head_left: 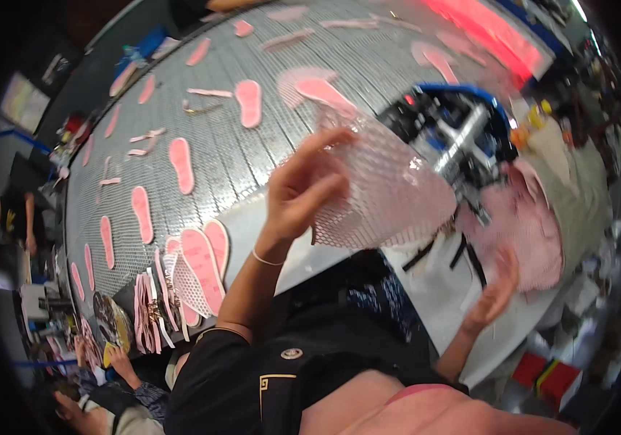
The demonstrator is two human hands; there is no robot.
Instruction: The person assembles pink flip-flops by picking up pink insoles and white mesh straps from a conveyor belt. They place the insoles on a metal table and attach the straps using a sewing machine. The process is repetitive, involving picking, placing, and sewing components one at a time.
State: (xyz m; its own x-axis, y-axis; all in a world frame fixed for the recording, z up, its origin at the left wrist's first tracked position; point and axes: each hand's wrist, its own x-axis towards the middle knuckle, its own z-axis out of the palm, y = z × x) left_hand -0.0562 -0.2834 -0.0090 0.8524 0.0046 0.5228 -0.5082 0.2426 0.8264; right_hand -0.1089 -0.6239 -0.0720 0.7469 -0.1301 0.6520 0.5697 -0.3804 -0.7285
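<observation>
Close by, two bare hands at work, well apart. Left hand (307,181) raised over the table, fingers curved at the left edge of a sheet of mesh (397,192); cannot tell whether thumb and fingers pinch it. Sheet pale pink, see-through, shiny in patches, honeycomb-holed, its right end rounded. It sits up in front of the table's middle, one end toward the machine. Right hand (495,290) lower and off to the side, fingers loosely spread, nothing seen in them; it shows in front of a pink pile (517,228), with an olive cloth (582,196) just beyond.

Left of the left forearm, at the table edge: pink insoles (204,264) stacked and overlapping, a bundle of straps (152,308) beside them. White tabletop (249,217) runs behind the wrist, partly covered by the arm.

Past the sheet, a blurred dark machine (444,134) with a blue rim; the sheet covers part of its near side. Farther back, a grey ridged belt (213,61) carries spaced-out pink soles (181,165) and thin strips. One sole is partly hidden by the sheet. Red glow (495,43) at the far right. Down at the far left, a co-worker (111,391), hands by a yellow item.
</observation>
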